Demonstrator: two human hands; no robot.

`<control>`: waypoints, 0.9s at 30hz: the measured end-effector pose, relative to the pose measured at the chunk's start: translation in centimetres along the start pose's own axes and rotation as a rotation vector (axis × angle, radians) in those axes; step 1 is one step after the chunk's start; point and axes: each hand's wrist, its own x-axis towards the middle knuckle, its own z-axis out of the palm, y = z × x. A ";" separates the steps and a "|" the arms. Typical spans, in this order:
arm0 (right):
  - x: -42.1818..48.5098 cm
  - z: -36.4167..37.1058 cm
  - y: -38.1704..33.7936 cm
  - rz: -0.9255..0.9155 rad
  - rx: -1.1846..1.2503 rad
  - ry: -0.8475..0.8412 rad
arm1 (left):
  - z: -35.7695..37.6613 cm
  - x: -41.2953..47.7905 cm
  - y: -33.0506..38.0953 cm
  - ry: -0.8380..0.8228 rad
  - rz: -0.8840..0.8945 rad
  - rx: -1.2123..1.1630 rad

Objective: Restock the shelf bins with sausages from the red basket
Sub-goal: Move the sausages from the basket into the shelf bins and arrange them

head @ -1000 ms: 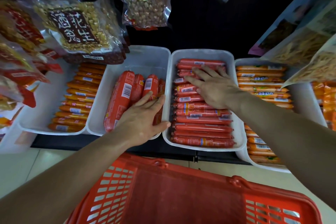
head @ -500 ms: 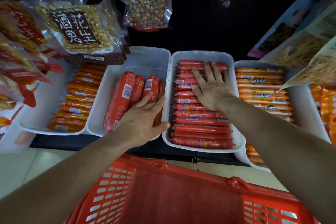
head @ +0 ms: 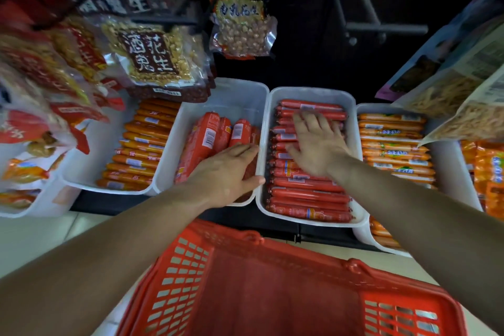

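White plastic bins (head: 261, 106) line a dark shelf (head: 272, 222) above pale floor (head: 32, 237).

The head-worn wide-angle view looks forward and down, close over shelf bins (head: 311, 92) and red basket (head: 188, 267).

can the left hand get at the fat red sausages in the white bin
Probably yes: the left hand rests on the thick red wrapped sausages in their white plastic bin, with nothing over them.
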 end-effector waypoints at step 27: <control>-1.5 2.6 -13.6 -0.414 0.200 -0.102 | 1.4 -7.2 -10.1 0.480 -0.003 -0.117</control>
